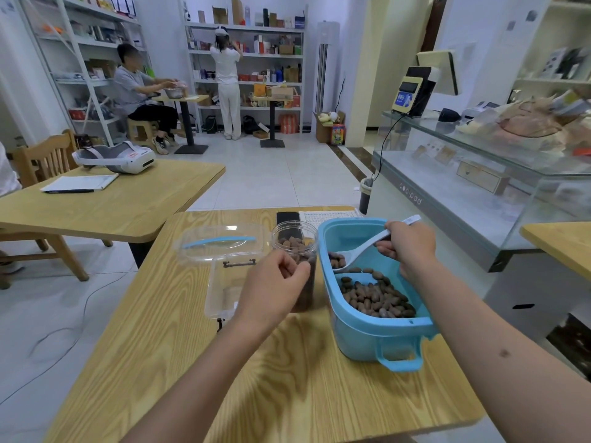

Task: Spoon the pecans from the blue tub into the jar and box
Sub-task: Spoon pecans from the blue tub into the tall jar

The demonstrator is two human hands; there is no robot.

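A blue tub (pixel 367 337) stands on the right of the wooden table (pixel 262 378), with a heap of brown pecans (pixel 375 297) in its near half. My right hand (pixel 407 246) grips the handle of a white spoon (pixel 361 251), whose bowl carries a few pecans above the tub's left side. Left of the tub stands a clear jar (pixel 295 247), nearly full of pecans. My left hand (pixel 275 282) curls around the jar's near side. Further left lies a clear box (pixel 220 292) with its lid (pixel 220 243) open; it looks empty.
A black phone (pixel 288 219) and a sheet of paper (pixel 329 215) lie at the table's far edge. A glass counter (pixel 479 174) runs along the right. Another table (pixel 105 203) with a headset stands to the left. Two people are at the far shelves.
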